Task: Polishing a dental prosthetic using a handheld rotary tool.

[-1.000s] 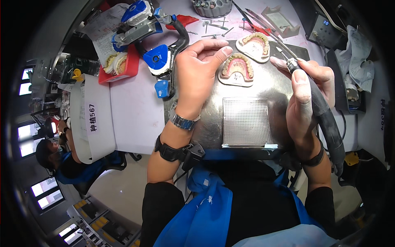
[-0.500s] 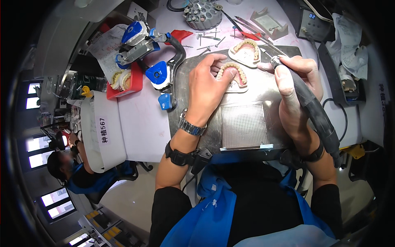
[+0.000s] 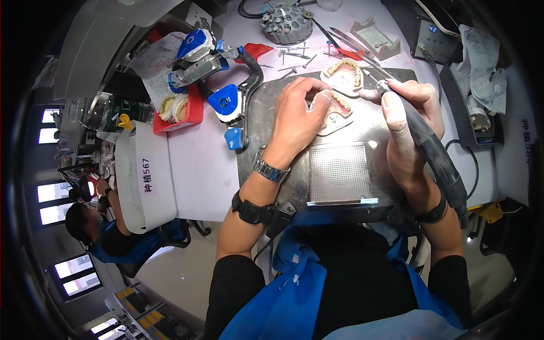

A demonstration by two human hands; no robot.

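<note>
My left hand [image 3: 297,116], with a metal watch at its wrist, is closed in a pinch at the near dental model [image 3: 338,120]. Thumb and index finger meet over the left side of its tooth row and hide that part. The model has a pale base, pink gum and cream teeth. My right hand [image 3: 412,110] grips a black rotary handpiece [image 3: 432,150] like a pen. Its thin tip points up and left, apart from the near model. Just beyond that model lies a second dental model [image 3: 344,81] with a similar tooth arch.
A perforated metal plate [image 3: 340,173] lies before me on the steel board [image 3: 255,164]. Left are a blue-and-black articulator [image 3: 226,102] and a red box [image 3: 192,113] holding models. Behind are a grey bur stand [image 3: 286,25] and loose burs; a control box [image 3: 433,37] stands right.
My left thumb has left the inside of the near model's arch and now pinches at its left teeth. That model is turned slightly. The whole view has shifted a little.
</note>
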